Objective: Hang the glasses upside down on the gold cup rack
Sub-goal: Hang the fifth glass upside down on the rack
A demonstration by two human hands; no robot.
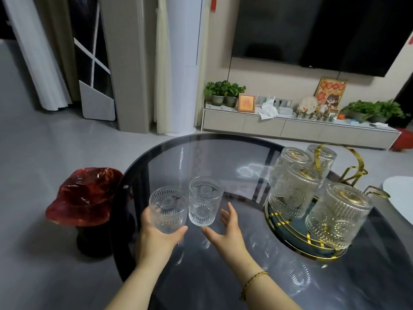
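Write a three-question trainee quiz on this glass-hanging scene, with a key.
1. True or false: the left hand holds a clear ribbed drinking glass.
2. How many glasses hang upside down on the gold wire cup rack?
3. The open right hand is nearest which thing: A) the upright second glass on the round dark glass table, B) the red stool?

Key: 1 true; 2 four; 3 A.

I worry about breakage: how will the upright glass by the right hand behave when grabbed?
The upright glass is probably rigid and breakable. Its ribbed, embossed wall likely aids grip. Taller than wide on the smooth glass table, it may slide or tip if the open right hand nudges it.
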